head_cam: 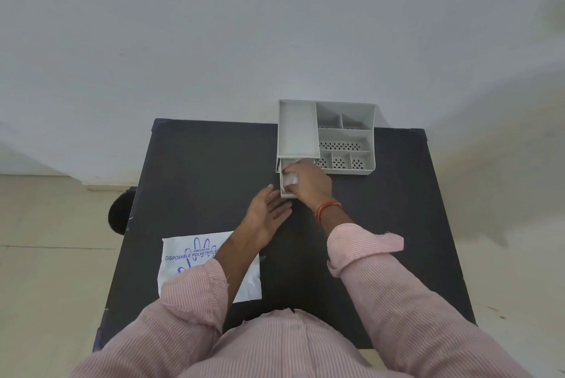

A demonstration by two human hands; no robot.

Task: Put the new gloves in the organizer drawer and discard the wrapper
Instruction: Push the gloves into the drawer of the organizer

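Gloves (pixel 289 179), a crumpled clear-white wad, lie in the pulled-out drawer (pixel 286 194) at the lower left of the grey organizer (pixel 327 136). The right hand (pixel 308 183) reaches over the drawer from the near side, its fingers curled down onto the wad and pressing or gripping it; which of the two cannot be told, since the hand covers most of the drawer's opening. An orange thread band (pixel 327 209) circles that wrist, and the pink striped sleeve (pixel 382 270) is rolled back above it.

The left hand (pixel 267 214) lies flat and spread wide just beside the drawer's near left corner, palm up, holding nothing, fingertips close to the drawer front.

The organizer stands at the far edge of the black table (pixel 198 179), against the pale wall (pixel 275 26). To the right of its long closed top are open compartments with perforated floors.

The wrapper (pixel 189 258), a flat white packet printed in blue with a hand outline and "DISPOSABLE POLYETHYLE", lies on the table's near left part, well apart from the drawer. The left forearm crosses over its right portion and hides the rest of the print.

A dark round object (pixel 119 214) shows on the floor beside the table's left edge.
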